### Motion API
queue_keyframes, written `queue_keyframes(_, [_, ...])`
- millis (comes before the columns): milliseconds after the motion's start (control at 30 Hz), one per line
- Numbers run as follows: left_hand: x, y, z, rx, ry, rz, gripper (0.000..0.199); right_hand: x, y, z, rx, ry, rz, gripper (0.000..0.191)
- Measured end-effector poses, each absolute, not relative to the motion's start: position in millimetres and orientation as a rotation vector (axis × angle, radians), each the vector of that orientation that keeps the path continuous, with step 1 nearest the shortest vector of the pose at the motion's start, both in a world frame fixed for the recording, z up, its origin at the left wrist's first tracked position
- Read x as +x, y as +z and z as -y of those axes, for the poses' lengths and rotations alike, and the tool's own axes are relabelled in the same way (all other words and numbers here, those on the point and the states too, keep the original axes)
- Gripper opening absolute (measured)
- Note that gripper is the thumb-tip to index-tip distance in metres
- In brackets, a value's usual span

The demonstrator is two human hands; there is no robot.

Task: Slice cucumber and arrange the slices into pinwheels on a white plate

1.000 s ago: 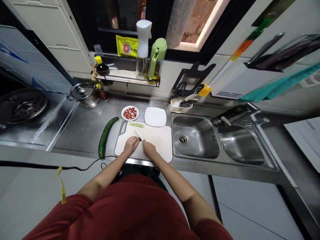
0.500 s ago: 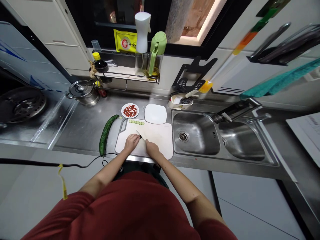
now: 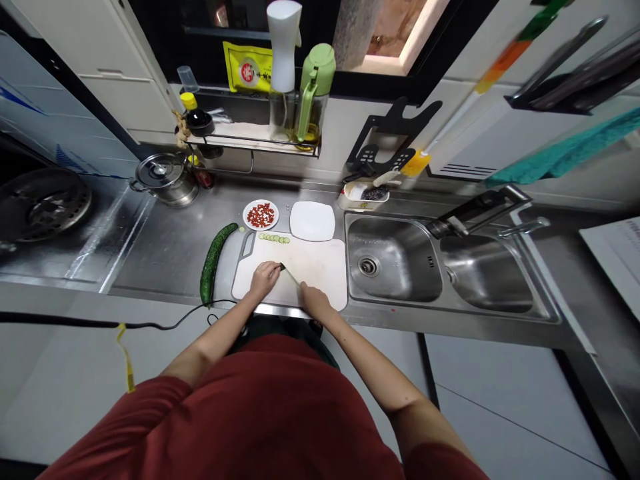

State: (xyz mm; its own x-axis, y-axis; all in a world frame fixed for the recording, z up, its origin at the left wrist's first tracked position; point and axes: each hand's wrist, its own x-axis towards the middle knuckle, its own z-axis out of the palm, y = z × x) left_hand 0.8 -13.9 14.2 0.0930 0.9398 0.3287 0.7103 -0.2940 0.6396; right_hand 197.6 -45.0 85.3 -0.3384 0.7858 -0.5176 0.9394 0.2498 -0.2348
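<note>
Both hands are engaged over the board [image 3: 317,267]: the right hand [image 3: 315,301] grasps a knife [image 3: 293,276], slanting away and leftward towards a small dark piece [image 3: 282,267], identity unclear, which the left hand [image 3: 265,279] appears to pinch. Contact between knife and piece cannot be confirmed. Left of the board, nearer the left hand, a cucumber [image 3: 212,263] lies lengthwise on the counter [image 3: 165,267], far end angled right; slices [image 3: 274,238] line the board's far edge.

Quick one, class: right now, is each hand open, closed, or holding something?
Left hand: closed on a dark piece, too small to identify.
Right hand: closed, holding a knife.
</note>
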Motion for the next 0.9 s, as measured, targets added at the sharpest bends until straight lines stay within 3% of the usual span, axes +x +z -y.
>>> queue_keyframes(400, [0.3,21.1,14.7,1.979,1.022,-1.629,0.02,219.1,101.5,42.1,1.598,-0.663,-2.202,0.028])
queue_keyframes(900, [8.7,64.4,-22.7,1.519,1.155,-1.679,0.029,249.4,101.7,27.6,1.901,0.128,-2.483,0.038])
